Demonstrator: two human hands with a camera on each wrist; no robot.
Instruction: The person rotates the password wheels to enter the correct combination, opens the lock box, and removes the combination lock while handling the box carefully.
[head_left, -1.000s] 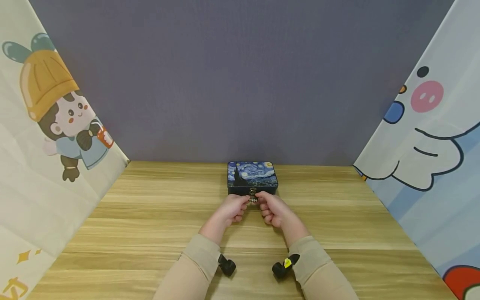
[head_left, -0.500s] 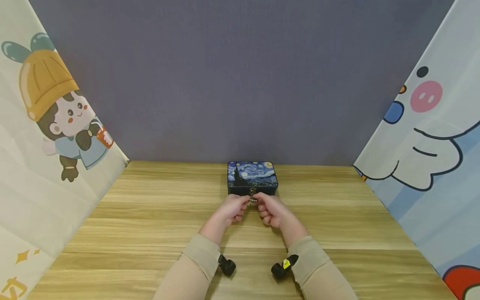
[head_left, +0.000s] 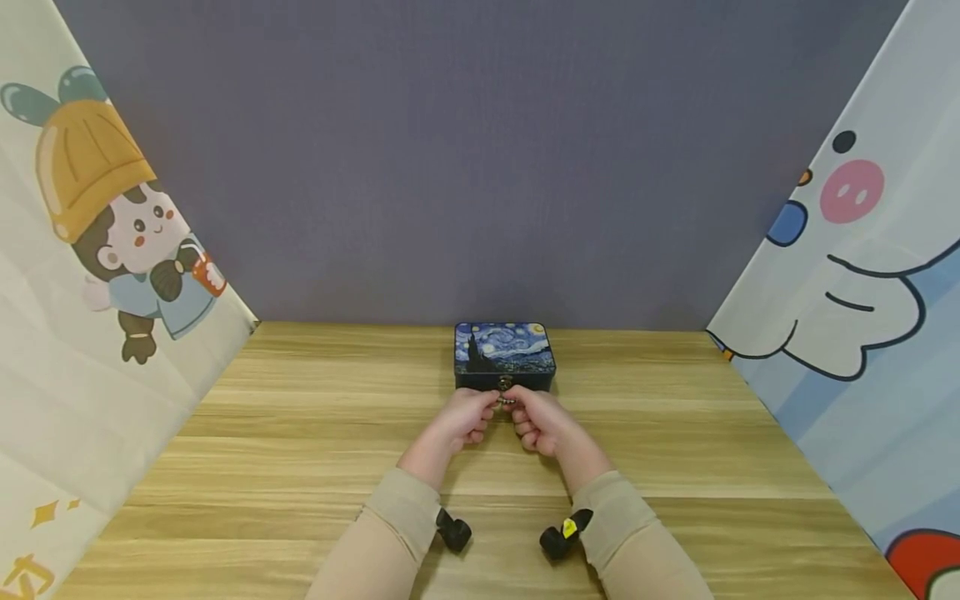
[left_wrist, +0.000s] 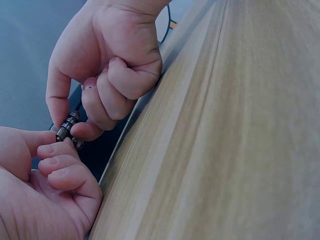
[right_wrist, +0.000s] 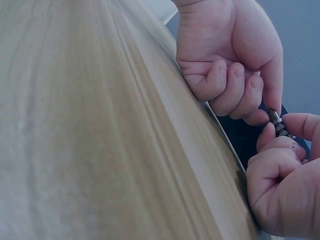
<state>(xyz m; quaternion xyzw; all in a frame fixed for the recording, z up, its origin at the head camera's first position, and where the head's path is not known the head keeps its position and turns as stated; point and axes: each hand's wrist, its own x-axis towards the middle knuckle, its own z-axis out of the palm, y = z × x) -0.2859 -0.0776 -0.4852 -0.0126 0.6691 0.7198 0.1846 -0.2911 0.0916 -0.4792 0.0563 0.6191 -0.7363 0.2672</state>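
Observation:
A small box (head_left: 504, 348) with a starry night painting on its lid and dark sides stands shut near the back of the table. On its front is a bronze-coloured latch (head_left: 506, 382). Just below hangs a small dark metal combination padlock (left_wrist: 69, 124) with ringed number dials. My left hand (head_left: 467, 412) pinches one end of the padlock between thumb and index finger. From the other side, my right hand (head_left: 542, 419) has thumb and index finger around the dials, its other fingers curled into the palm. Fingers partly cover the padlock (right_wrist: 278, 123) in both wrist views.
The wooden table (head_left: 330, 467) reaches back to a grey partition (head_left: 480, 167) right behind the box. Cartoon-printed curtains flank it, a left curtain (head_left: 45, 333) and a right curtain (head_left: 907, 350). Small black wrist cameras sit at both cuffs.
My right hand has shifted slightly left, its thumb and index finger sliding further over the padlock's dials. My left hand and the box have stayed in place.

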